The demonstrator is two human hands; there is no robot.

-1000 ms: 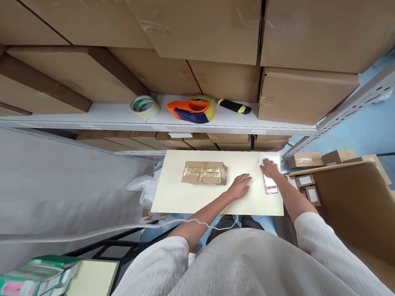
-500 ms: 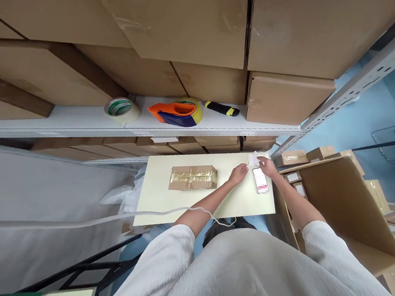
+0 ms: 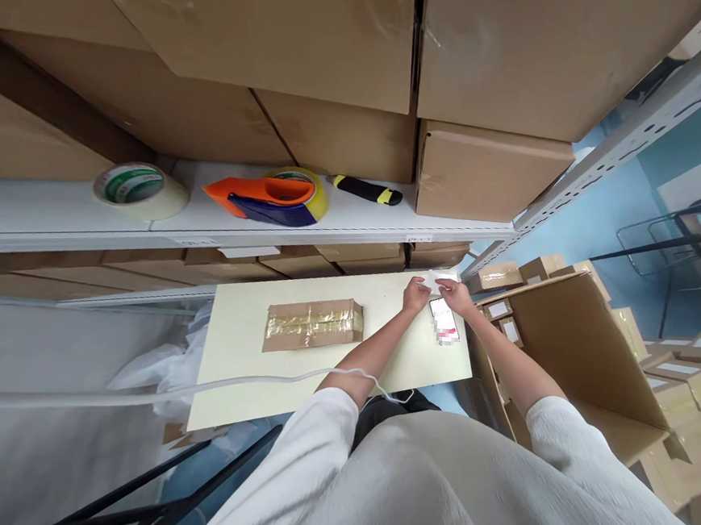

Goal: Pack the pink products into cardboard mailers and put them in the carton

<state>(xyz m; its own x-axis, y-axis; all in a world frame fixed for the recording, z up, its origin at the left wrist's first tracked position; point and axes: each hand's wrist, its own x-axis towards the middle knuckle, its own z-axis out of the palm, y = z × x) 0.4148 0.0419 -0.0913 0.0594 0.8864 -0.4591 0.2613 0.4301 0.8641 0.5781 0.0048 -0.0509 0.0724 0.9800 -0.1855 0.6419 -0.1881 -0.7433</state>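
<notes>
Both hands meet at the far right of the pale table (image 3: 230, 366). Between them is a small white paper slip (image 3: 430, 278). My left hand (image 3: 416, 295) pinches its left side with bent fingers. On its right side, my right hand (image 3: 455, 295) has its fingers closed on the slip too. Just below the hands lies a phone (image 3: 444, 322) with a lit, partly blurred screen. A closed cardboard box (image 3: 314, 326), sealed with shiny clear tape, rests left of my arms.
On the shelf (image 3: 189, 221) above sit a tape roll (image 3: 141, 189), an orange and blue tape dispenser (image 3: 271, 197) and a black and yellow utility knife (image 3: 367, 189). A large open carton (image 3: 592, 346) stands at the right. A white cable (image 3: 225, 384) crosses before the table.
My left hand has moved in to the slip, and the hands are closer together. The head view has shifted, so the table and shelf appear further left. The taped box stays on the table.
</notes>
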